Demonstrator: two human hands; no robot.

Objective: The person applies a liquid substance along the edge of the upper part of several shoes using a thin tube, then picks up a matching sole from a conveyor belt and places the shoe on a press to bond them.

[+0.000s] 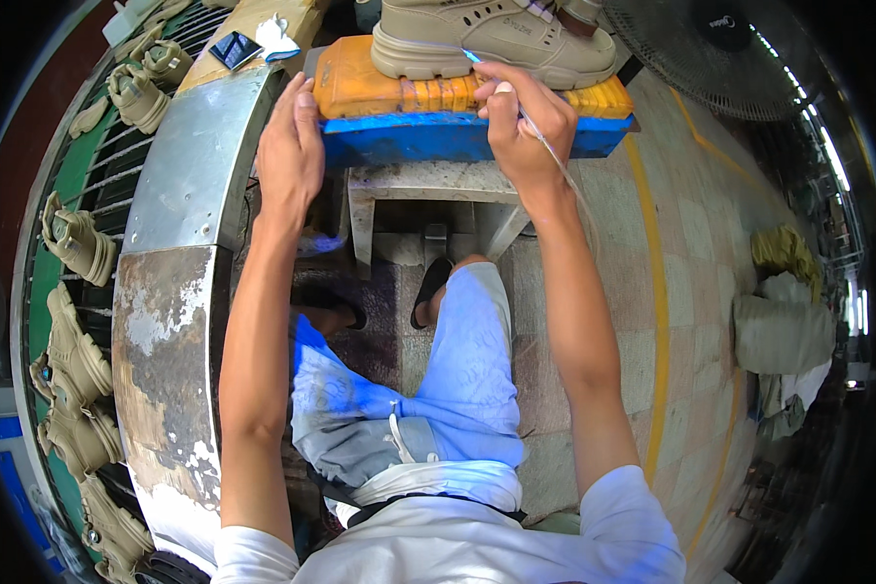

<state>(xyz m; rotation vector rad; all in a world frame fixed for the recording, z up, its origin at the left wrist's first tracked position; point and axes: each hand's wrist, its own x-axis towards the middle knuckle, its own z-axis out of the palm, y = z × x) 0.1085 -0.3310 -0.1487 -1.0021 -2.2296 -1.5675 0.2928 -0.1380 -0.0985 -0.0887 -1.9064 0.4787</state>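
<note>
Right hand (533, 125) pinches the slim tool (473, 57); I'd steady its tip at the boot (492, 37); left hand (292, 144) uncurled, empty.

Before you, the tan boot (496, 37) looks matt above its rubbery sole (420, 65), the orange block (355, 80) smooth and faintly glossy like plastic, the metal sheet (197, 156) smooth and dully shiny, the phone (235, 51) glossy, and your cloth shorts (457, 375) matt and creased.
</note>
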